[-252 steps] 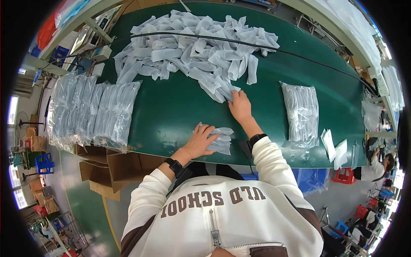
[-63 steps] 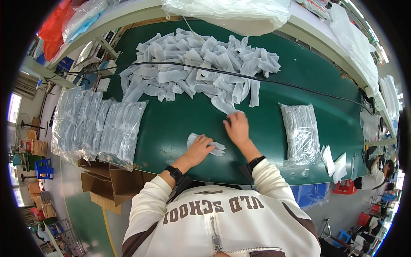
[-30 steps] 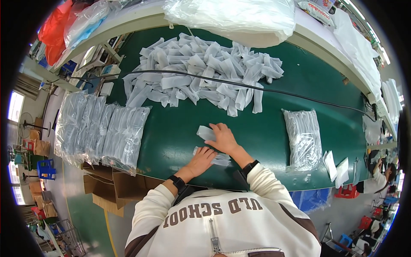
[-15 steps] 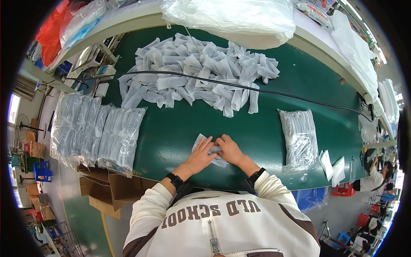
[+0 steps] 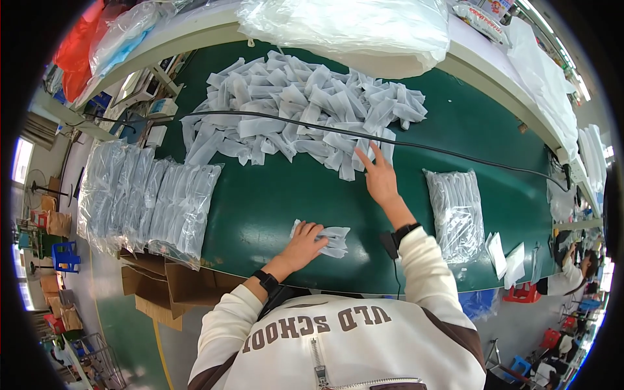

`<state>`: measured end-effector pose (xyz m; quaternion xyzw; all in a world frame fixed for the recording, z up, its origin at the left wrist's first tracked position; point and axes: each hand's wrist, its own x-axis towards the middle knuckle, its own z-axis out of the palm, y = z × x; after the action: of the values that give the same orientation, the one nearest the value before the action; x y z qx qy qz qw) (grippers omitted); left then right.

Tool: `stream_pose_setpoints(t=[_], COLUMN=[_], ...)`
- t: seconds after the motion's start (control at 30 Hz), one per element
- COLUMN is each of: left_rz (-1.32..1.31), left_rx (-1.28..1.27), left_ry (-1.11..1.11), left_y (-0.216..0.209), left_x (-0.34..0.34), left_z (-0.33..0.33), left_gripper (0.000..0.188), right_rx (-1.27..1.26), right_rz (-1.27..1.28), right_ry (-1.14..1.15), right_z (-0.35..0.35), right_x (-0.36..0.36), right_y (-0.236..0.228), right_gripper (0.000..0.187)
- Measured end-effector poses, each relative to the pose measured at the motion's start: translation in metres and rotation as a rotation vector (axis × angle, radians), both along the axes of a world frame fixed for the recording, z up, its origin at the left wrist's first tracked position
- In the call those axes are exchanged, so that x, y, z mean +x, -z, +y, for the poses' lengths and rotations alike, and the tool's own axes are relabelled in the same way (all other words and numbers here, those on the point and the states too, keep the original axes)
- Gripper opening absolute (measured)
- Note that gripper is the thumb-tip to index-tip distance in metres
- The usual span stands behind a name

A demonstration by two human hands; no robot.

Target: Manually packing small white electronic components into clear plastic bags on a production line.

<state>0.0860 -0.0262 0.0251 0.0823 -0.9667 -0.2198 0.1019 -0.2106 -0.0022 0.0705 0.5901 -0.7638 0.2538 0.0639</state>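
Note:
My left hand (image 5: 303,247) lies over a few whitish translucent plastic packets (image 5: 335,242) on the green table, near its front edge, its fingers curled on them. Their right ends stick out beyond my fingers. Farther off, my right hand (image 5: 381,181) is stretched toward the near right edge of a big heap of similar long flat packets (image 5: 279,97). Its index and middle fingers are spread apart, with the tips at a packet there. Nothing shows in its grasp. Both wrists wear dark bands.
Filled clear bags (image 5: 149,195) lie at the left, and another full bag (image 5: 455,214) at the right beside loose white packets (image 5: 505,257). A black cable (image 5: 455,151) crosses above the table. Cardboard boxes (image 5: 195,285) stand below the left edge. A shelf (image 5: 201,40) spans the back.
My right hand has left the packets by my left hand and moved forward and right to the heap. My left hand has stayed on the packets.

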Motion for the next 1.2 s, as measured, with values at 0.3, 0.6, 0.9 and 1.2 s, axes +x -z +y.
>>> stream_pose_setpoints(t=[0.3,0.6,0.9,1.2], left_rz=[-0.027,0.001,-0.01,-0.038], left_rx=[-0.016,0.006,0.04,0.235], left_ry=[-0.002,0.024,0.176,0.102], left_y=[0.003,0.005,-0.006,-0.006], left_x=[0.003,0.009,0.001,0.01], left_z=[0.003,0.001,0.001,0.011], left_gripper=[0.041,0.041,0.046,0.073], right_rx=[-0.102,0.075,0.289,0.362], right_rz=[-0.142,-0.497,-0.771,-0.151], right_ry=[-0.069,0.044,0.064,0.181], right_z=[-0.022,0.05,0.043,0.123], right_x=[-0.055,-0.017,0.035,0.055], right_y=[0.048,-0.06,-0.021,0.014], right_gripper=[0.025,0.017,0.029,0.031])
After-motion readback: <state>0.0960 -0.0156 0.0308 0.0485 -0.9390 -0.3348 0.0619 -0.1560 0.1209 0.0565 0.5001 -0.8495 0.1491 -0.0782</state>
